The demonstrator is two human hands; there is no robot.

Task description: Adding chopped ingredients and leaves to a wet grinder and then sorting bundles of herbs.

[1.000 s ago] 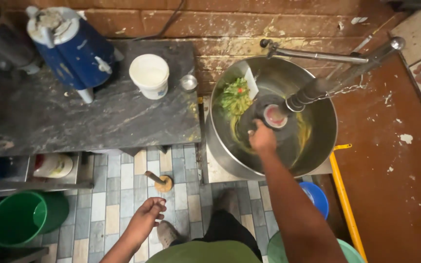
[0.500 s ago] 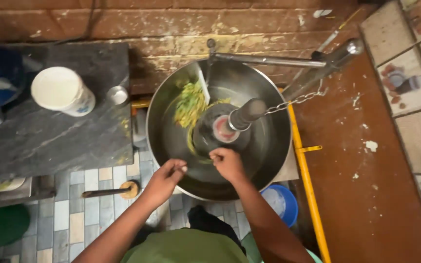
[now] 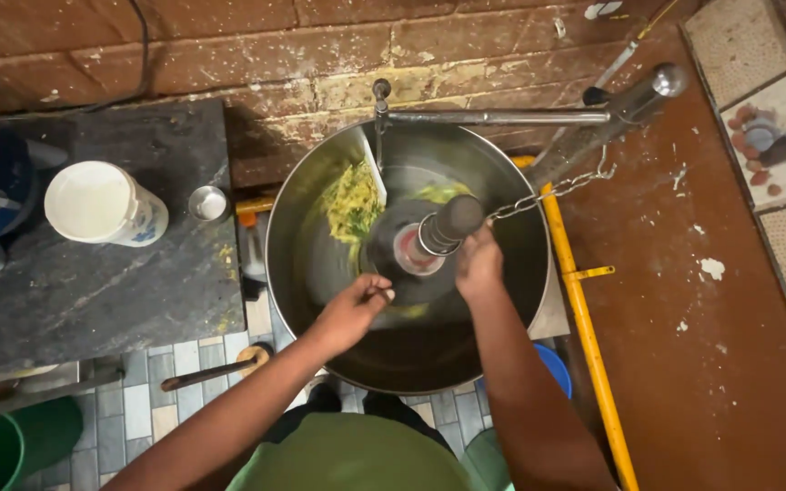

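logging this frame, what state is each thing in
drum: blurred, holds green-yellow paste
paste: heaped against the white scraper
left hand: inside drum, fingers curled
right hand: at the grey roller
tub: upright on counter
cup: upright beside tub
chain: hanging slack

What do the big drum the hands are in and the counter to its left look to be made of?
Drum: likely stainless steel, a silvery brushed wall with soft reflections. Counter: probably dark stone slab, matte grey and mottled, though its look leaves this open. The left hand and right hand reach inside the drum.
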